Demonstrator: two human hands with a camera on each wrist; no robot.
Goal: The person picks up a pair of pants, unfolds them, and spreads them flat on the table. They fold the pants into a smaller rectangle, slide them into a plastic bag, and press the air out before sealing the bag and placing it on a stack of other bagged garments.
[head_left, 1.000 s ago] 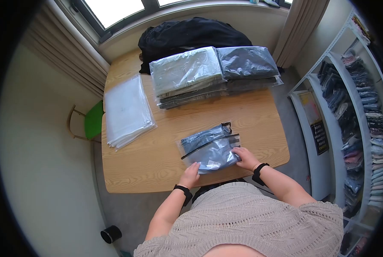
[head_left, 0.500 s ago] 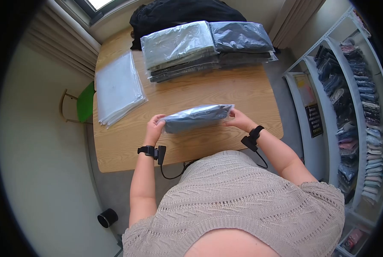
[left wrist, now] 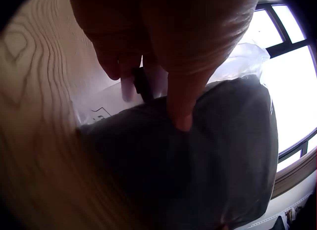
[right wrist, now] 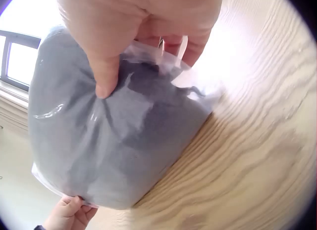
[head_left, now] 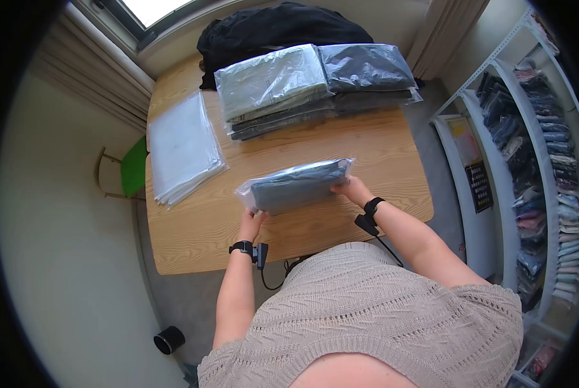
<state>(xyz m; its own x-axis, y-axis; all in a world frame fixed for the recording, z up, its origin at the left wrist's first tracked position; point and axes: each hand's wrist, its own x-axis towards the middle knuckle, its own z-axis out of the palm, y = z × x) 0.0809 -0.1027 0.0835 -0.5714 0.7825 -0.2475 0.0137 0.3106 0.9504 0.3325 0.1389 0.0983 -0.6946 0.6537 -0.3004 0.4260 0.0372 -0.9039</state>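
A clear plastic bag with folded dark blue-grey clothing inside stands on its long edge over the near half of the table, its broad side towards the person. My left hand grips its lower left end; in the left wrist view the thumb lies on the near face and the other fingers are behind the plastic. At the opposite end my right hand pinches the bag, the thumb denting its face in the right wrist view.
Stacked bagged garments stand at the back of the wooden table, before a black cloth heap. Flat clear bags are piled at the left. Shelves of folded clothes line the right, and a green chair stands left.
The bag lay flat near the front edge, then was raised on its long edge between both hands. Since then its left end and the left hand have come nearer the body.
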